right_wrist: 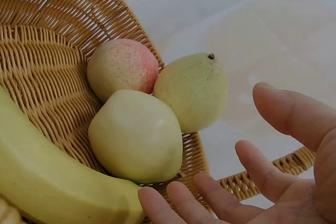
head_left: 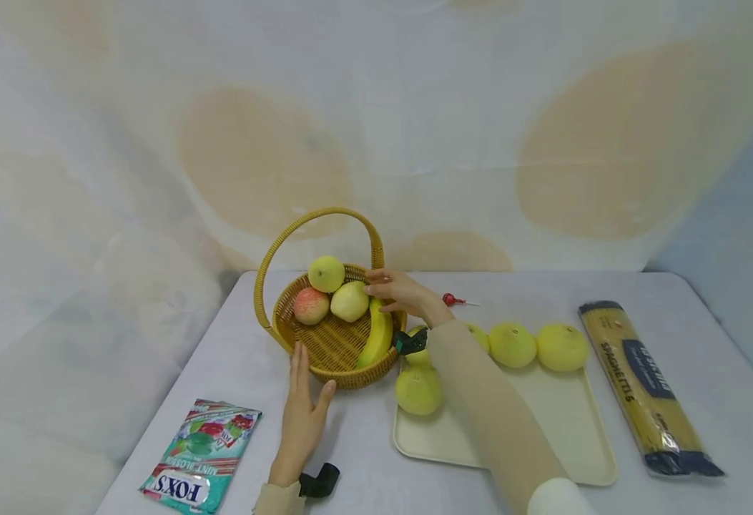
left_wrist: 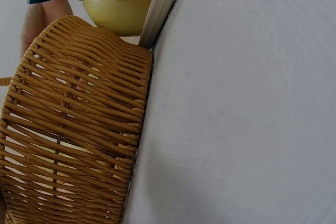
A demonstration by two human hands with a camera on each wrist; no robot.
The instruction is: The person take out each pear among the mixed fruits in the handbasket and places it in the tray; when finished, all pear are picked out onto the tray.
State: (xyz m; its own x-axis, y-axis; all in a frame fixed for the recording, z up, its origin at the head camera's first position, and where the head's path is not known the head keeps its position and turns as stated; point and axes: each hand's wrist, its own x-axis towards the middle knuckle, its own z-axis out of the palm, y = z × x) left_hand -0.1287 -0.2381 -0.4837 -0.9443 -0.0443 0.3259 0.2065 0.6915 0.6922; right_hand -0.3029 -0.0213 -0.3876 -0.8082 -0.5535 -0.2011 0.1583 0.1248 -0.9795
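Observation:
A wicker basket [head_left: 350, 380] with a tall arched handle stands at the back of the table. Inside it lie a pinkish peach [head_left: 311, 306], a yellow-green pear-shaped fruit [head_left: 326, 274], a pale rounded fruit [head_left: 350, 301] and a banana [head_left: 378, 335] along the right side. My right hand [head_left: 405, 292] hovers over the right rim, its fingers spread and relaxed, close to the pale fruit and the banana's end; nothing is in its grasp. At the front left rim, my left hand [head_left: 303, 420] has straight fingers pointing at the basket wall [left_wrist: 79, 119], fingertips right at the rim.
Right of the basket, a cream tray [head_left: 543, 422] bears several yellow-green fruits [head_left: 512, 345], partly behind my right forearm. A red lollipop [head_left: 454, 300] lies behind it. A spaghetti pack [head_left: 646, 386] lies far right, a Fox's sweets bag [head_left: 202, 454] front left.

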